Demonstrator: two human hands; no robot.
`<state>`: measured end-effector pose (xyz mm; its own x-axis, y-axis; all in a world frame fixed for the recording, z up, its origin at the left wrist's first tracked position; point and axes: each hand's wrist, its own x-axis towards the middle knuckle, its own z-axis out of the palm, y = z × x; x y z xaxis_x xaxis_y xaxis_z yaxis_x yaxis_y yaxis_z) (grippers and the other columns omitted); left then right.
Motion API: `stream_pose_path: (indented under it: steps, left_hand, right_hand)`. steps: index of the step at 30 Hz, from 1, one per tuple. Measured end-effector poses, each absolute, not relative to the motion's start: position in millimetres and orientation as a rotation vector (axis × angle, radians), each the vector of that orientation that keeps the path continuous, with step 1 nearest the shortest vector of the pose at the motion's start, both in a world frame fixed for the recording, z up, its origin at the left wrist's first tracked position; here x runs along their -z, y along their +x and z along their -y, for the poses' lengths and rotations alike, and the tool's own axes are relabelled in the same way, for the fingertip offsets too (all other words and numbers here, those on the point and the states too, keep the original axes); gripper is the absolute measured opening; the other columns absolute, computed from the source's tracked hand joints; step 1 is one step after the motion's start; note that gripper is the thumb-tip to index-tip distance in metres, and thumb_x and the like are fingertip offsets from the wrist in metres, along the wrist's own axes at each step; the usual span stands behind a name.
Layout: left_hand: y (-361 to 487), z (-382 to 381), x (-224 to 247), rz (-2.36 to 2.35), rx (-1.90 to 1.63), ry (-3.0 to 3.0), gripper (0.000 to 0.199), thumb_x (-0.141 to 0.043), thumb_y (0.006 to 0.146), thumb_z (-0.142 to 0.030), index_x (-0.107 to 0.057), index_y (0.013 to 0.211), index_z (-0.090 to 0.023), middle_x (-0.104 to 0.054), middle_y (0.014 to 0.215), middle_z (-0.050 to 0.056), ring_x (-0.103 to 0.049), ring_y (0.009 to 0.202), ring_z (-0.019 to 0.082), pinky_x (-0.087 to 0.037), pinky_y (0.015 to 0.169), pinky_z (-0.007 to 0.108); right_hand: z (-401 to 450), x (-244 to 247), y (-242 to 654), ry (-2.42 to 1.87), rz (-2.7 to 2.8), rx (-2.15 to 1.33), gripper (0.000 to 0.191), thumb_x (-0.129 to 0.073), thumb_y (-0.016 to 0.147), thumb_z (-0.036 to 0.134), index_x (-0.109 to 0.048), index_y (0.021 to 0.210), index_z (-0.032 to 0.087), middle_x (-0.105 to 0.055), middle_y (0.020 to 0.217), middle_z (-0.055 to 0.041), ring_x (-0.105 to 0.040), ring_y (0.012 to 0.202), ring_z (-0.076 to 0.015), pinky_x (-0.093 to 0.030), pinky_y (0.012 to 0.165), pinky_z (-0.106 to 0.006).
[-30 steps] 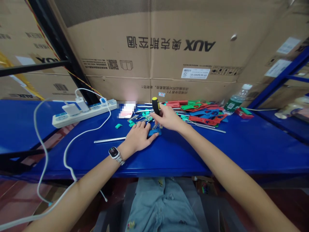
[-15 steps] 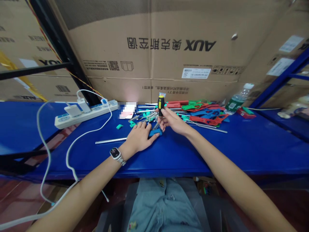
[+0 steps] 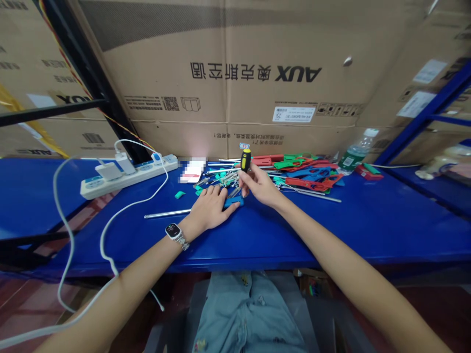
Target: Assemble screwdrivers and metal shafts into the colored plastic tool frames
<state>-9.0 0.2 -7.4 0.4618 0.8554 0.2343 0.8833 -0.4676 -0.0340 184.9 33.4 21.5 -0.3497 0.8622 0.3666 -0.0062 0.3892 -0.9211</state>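
My right hand (image 3: 260,187) pinches a small screwdriver (image 3: 245,160) by its black and yellow handle, which stands roughly upright. Its tip is hidden behind my fingers. My left hand (image 3: 209,207) lies over a blue plastic handle (image 3: 234,201) and holds it down against the table, thumb along the near edge. A thin metal rod (image 3: 166,214) sticks out leftward from under that hand; whether it joins the blue handle cannot be seen. Just beyond my hands lies a pile of metal rods and small green plastic pieces (image 3: 221,174).
On the right are red, green and blue plastic handles (image 3: 312,172), then a bottle (image 3: 355,156) and a red box (image 3: 369,171). At the left, a white power strip (image 3: 138,172) trails cables over the blue table (image 3: 294,240). A large carton (image 3: 235,29) stands behind.
The screwdriver handle now leans slightly right, and my right fingers have shifted their grip on it. My left hand stays on the blue handle. The whole view has shifted slightly.
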Motion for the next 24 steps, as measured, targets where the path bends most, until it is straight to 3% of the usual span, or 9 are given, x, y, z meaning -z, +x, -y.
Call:
stream_pose_path:
  steps: [3,5,11,15,18,24]
  left_hand:
    - [-9,0,8,1.532,0.276,-2.556,0.064,-0.028,0.105,-0.068,-0.062,0.112,-0.014,-0.064,0.113,0.018,-0.06,0.108,0.037,-0.05,0.094,0.051]
    - [-9,0,9,1.542,0.292,-2.551,0.064,-0.026,0.106,-0.067,-0.062,0.112,-0.014,-0.064,0.114,0.018,-0.06,0.108,0.037,-0.049,0.094,0.051]
    - [-11,-2,13,1.553,0.38,-2.566,0.068,-0.01,0.109,-0.056,-0.063,0.109,-0.014,-0.065,0.11,0.018,-0.059,0.102,0.035,-0.048,0.093,0.052]
    - [-11,-3,14,1.544,0.415,-2.585,0.067,-0.009,0.109,-0.054,-0.064,0.107,-0.015,-0.065,0.108,0.017,-0.059,0.101,0.034,-0.047,0.093,0.052]
    - [-11,-3,14,1.539,0.398,-2.567,0.066,-0.01,0.11,-0.053,-0.064,0.105,-0.016,-0.065,0.107,0.016,-0.058,0.1,0.033,-0.047,0.093,0.051]
    - [-12,-5,14,1.578,0.409,-2.59,0.061,-0.009,0.11,-0.048,-0.061,0.104,-0.017,-0.065,0.107,0.015,-0.059,0.101,0.032,-0.046,0.095,0.05]
  right_hand:
    - [-35,-24,189,-0.726,1.75,-1.171,0.039,-0.066,0.09,0.061,-0.058,0.1,0.024,-0.067,0.078,0.0021,-0.063,0.055,-0.0122,-0.053,0.055,-0.029]
    - [-36,-25,188,-0.749,1.772,-1.173,0.039,-0.074,0.085,0.057,-0.057,0.092,0.023,-0.065,0.074,0.0021,-0.064,0.056,-0.0136,-0.053,0.055,-0.03]
    - [-36,-22,172,-0.859,1.626,-1.162,0.054,-0.086,0.074,0.055,-0.042,0.088,0.028,-0.065,0.065,0.004,-0.065,0.051,-0.0187,-0.053,0.046,-0.032]
    - [-33,-19,173,-0.832,1.631,-1.134,0.046,-0.08,0.081,0.057,-0.05,0.099,0.027,-0.061,0.063,0.0063,-0.062,0.047,-0.0163,-0.053,0.044,-0.03]
    - [-34,-18,183,-0.74,1.663,-1.209,0.044,-0.071,0.087,0.062,-0.059,0.105,0.024,-0.064,0.072,0.0037,-0.066,0.052,-0.0147,-0.055,0.049,-0.029]
    - [-40,-22,190,-0.769,1.693,-1.148,0.041,-0.081,0.08,0.056,-0.061,0.088,0.021,-0.064,0.064,0.0026,-0.065,0.052,-0.0155,-0.058,0.053,-0.032]
